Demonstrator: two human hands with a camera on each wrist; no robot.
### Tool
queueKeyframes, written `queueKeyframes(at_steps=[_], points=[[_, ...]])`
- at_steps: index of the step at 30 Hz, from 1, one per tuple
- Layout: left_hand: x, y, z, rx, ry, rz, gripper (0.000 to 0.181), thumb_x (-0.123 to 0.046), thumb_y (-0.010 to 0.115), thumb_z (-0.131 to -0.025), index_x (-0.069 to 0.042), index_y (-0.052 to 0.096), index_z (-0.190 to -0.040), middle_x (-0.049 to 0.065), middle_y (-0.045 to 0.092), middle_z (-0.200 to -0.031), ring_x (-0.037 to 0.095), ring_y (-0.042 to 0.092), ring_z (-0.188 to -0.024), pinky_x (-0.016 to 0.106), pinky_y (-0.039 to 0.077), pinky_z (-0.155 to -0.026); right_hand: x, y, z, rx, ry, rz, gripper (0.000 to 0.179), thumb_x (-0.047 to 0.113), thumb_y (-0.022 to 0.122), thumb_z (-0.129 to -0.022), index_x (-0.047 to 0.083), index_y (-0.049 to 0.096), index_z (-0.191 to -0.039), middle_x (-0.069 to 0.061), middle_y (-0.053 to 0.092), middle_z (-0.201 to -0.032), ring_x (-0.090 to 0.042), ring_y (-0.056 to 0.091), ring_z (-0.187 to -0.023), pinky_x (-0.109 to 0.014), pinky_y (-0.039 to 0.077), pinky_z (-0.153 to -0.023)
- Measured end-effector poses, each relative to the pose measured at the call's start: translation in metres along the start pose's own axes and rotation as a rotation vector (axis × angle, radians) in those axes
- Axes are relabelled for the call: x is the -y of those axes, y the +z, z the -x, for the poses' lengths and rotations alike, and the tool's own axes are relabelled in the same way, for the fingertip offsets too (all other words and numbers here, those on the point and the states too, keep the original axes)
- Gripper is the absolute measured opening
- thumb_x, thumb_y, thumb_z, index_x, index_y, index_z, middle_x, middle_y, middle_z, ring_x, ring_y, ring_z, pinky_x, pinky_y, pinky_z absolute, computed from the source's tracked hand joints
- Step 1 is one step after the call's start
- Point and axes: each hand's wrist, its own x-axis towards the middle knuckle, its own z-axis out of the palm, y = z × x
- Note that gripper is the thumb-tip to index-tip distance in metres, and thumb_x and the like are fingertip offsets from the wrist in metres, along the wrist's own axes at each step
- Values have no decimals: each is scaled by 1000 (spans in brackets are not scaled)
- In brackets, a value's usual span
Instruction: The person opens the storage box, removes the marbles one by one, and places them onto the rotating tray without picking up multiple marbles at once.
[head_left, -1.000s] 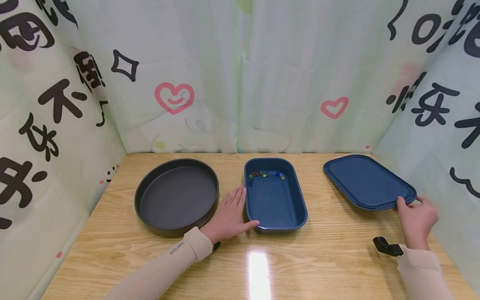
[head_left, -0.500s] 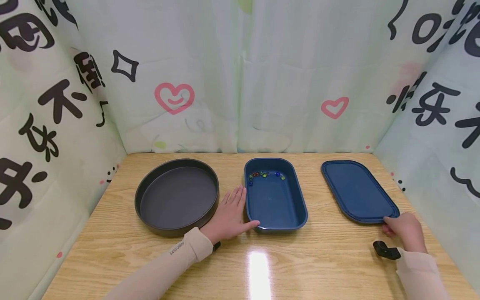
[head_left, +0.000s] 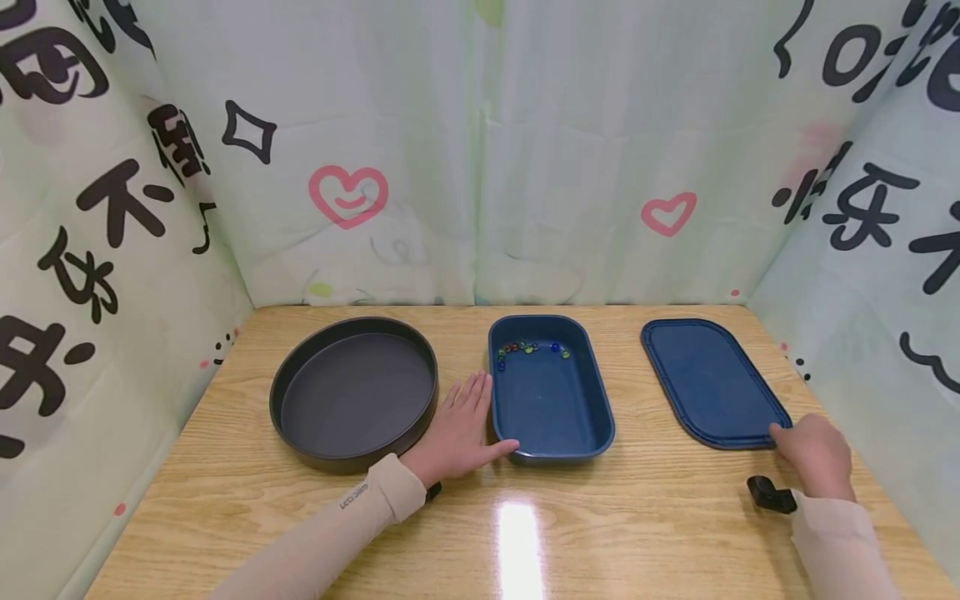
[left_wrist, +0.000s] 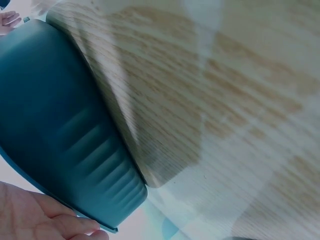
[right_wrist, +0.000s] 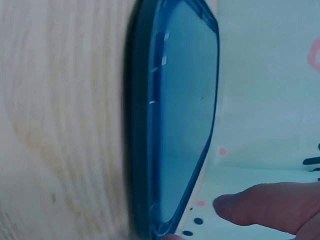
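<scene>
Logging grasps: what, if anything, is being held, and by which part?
The left grip rests against the tub, holding nothing. The right grip touches the lid at its near right corner; whether it pinches can't be told.

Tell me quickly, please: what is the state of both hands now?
Left hand: open, fingers straight, at the blue tray.
Right hand: at the near corner of the blue lid; whether it pinches cannot be told.

Pale wood-grain surface (head_left: 637, 533) bearing three pieces
On its left stands a dark grey round pan (head_left: 356, 396); near the middle, a deep blue rectangular tray (head_left: 555, 408) with rounded corners; apart to the right, a flat blue lid (head_left: 716, 383); a bright reflection (head_left: 519, 550) gleams in front of the tray.
</scene>
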Motion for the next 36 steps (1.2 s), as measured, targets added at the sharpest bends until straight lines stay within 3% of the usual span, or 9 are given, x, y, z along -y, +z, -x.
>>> queueKeyframes(at_steps=[4, 7, 12, 15, 17, 20, 26, 33, 36], points=[[0, 0, 0, -4, 5, -4, 98, -69, 39, -86, -2, 6, -150, 14, 7, -158, 28, 7, -148, 47, 11, -118, 8, 0, 0, -88, -5, -22, 57, 25, 49, -93, -23, 42, -123, -41, 53, -108, -49, 56, -85, -48, 47, -64], [0, 0, 0, -3, 6, -9, 99, -68, 40, -86, -1, 6, -150, 15, 7, -158, 29, 7, -148, 47, 11, -118, 15, 4, 0, -181, -104, -125, 62, 27, 52, -93, -19, 35, -132, -38, 53, -115, -47, 57, -94, -45, 50, -69], [1, -1, 0, 2, 4, 7, 99, -68, 40, -86, -1, 6, -150, 15, 6, -158, 28, 6, -148, 47, 12, -118, 31, 13, 2, -282, -358, -357, 60, 29, 57, -92, -6, 40, -137, -15, 61, -116, 14, 51, -86, -8, 44, -67], [1, 1, -1, 7, -14, 30, 98, -68, 40, -86, -2, 4, -150, 13, 5, -159, 27, 4, -148, 47, 10, -118, 47, 18, 6, -278, -467, -483, 59, 28, 58, -91, 0, 39, -140, 9, 58, -115, 27, 39, -90, 2, 36, -72], [1, 2, -2, 5, -31, 46, 97, -68, 39, -87, -3, 5, -150, 12, 5, -159, 26, 4, -148, 47, 10, -118, 62, 23, 9, -277, -519, -529, 57, 27, 58, -91, 1, 40, -139, 11, 58, -117, 24, 42, -98, 4, 35, -77], [0, 3, -5, 5, -64, 66, 93, -66, 36, -89, -4, 4, -150, 12, 4, -159, 26, 5, -148, 46, 9, -118, 87, 33, 13, -237, -581, -505, 53, 26, 55, -93, 2, 41, -139, -10, 56, -130, 2, 54, -111, -3, 41, -83], [-7, 2, -11, 1, -104, 69, 86, -55, 42, -92, -2, 6, -150, 14, 6, -159, 28, 6, -148, 46, 11, -118, 130, 64, 14, 17, -643, -364, 61, 29, 48, -97, -4, 29, -144, -31, 30, -147, -52, 40, -126, -57, 36, -100], [-8, -1, -10, 20, -119, 84, 83, -46, 45, -93, -1, 4, -150, 15, 5, -158, 29, 6, -148, 46, 11, -118, 152, 88, 17, 83, -685, -272, 63, 21, 50, -96, -7, 23, -145, -33, 28, -146, -50, 38, -127, -58, 36, -101], [-6, -3, -7, 19, -120, 102, 82, -43, 46, -94, -1, 4, -150, 16, 5, -158, 29, 5, -148, 45, 11, -118, 157, 93, 17, 49, -731, -266, 61, 14, 52, -94, -8, 25, -144, -33, 33, -143, -36, 63, -85, -54, 40, -98]])
